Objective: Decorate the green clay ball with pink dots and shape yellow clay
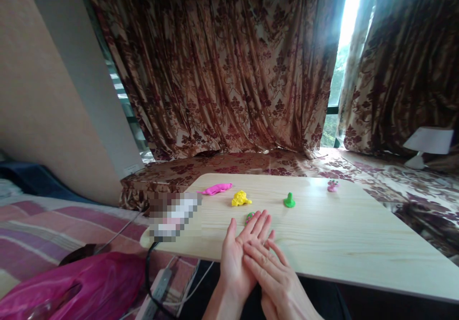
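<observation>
My left hand (239, 250) is palm up over the near edge of the table, its fingers stretched out. Across its palm lies my right hand (274, 272), palm down with the fingers flat. Whether anything is between the two palms is hidden. Just beyond my left fingers is a small green piece with pink spots (249, 218), partly covered by them. A lumpy yellow piece of modelling clay (240, 198) sits farther back. To its left is a long pink clay piece (217, 189); to its right stands a green clay piece with a wide base and a knob (289, 200).
A small pink figure (333, 186) stands at the back right of the pale wooden table (358, 234). A pixelated object (175, 217) lies at the left edge, with a black cable (148, 267) running down. Left are a pink bag (82, 286) and a power strip (156, 291).
</observation>
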The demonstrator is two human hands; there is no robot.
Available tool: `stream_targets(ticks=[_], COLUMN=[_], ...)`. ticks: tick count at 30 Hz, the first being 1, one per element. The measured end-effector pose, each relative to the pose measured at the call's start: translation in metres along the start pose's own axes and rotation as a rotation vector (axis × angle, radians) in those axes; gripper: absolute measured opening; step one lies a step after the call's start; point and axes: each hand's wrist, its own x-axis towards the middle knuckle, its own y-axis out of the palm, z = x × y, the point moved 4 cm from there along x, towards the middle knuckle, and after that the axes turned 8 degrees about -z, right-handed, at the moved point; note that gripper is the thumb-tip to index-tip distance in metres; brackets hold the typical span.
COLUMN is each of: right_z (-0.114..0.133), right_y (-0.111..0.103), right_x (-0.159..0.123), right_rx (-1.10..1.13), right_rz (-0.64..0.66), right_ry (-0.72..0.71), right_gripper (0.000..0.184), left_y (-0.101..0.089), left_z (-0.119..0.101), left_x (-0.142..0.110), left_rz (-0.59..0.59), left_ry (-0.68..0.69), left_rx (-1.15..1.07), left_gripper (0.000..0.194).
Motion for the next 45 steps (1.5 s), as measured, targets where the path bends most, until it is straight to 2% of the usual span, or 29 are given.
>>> stream_targets(ticks=[5, 11, 15, 17, 21, 23, 28, 34, 37, 39, 41, 43, 45], right_z=[0.0, 0.013, 0.006, 0.002, 0.009, 0.011, -0.006, -0.019, -0.024, -0.033, -0.051, -0.074, -0.097], right_y=[-0.005, 0.0, 0.0, -0.001, 0.001, 0.0, -0.013, -0.02, -0.021, -0.022, -0.021, -0.015, -0.004], right_x=[0.002, 0.001, 0.003, 0.001, -0.002, 0.0, 0.003, 0.01, 0.016, 0.017, 0.014, 0.011, 0.013], right_rx=[-0.134, -0.182, -0.228, -0.24, -0.182, -0.149, -0.099, 0.057, 0.16, 0.242, 0.33, 0.411, 0.461], right_rz=[0.002, 0.002, -0.004, -0.035, -0.03, -0.018, -0.133, -0.307, -0.346, -0.392, -0.455, -0.487, -0.464], right_ry=[0.112, -0.097, 0.034, 0.065, -0.075, -0.074, 0.173, 0.298, 0.354, 0.413, 0.522, 0.654, 0.751], right_gripper=[0.055, 0.058, 0.059, 0.059, 0.059, 0.055, 0.049, 0.025, 0.015, 0.01, 0.01, 0.016, 0.023], left_y=[-0.006, -0.001, -0.004, -0.003, 0.002, 0.003, 0.004, 0.014, 0.018, 0.016, 0.006, -0.011, -0.03], left_z=[0.005, -0.006, 0.003, 0.001, -0.01, -0.01, -0.007, -0.003, -0.006, -0.018, -0.04, -0.063, -0.078], left_x=[0.001, 0.0, 0.0, -0.001, -0.004, -0.004, -0.005, -0.009, -0.011, -0.01, -0.006, 0.001, 0.013], left_rz=[0.023, 0.141, 0.137, 0.134, 0.147, 0.138, 0.084, 0.058, 0.044, 0.01, -0.081, -0.218, -0.334], left_ry=[-0.108, -0.033, -0.125, -0.126, -0.049, -0.057, -0.094, -0.109, -0.109, -0.033, 0.11, 0.236, 0.255], left_rx=[-0.035, -0.146, -0.116, -0.121, -0.15, -0.145, -0.119, -0.044, 0.025, 0.088, 0.175, 0.283, 0.407], left_gripper=[0.059, 0.065, 0.067, 0.066, 0.066, 0.066, 0.062, 0.061, 0.059, 0.055, 0.047, 0.042, 0.04])
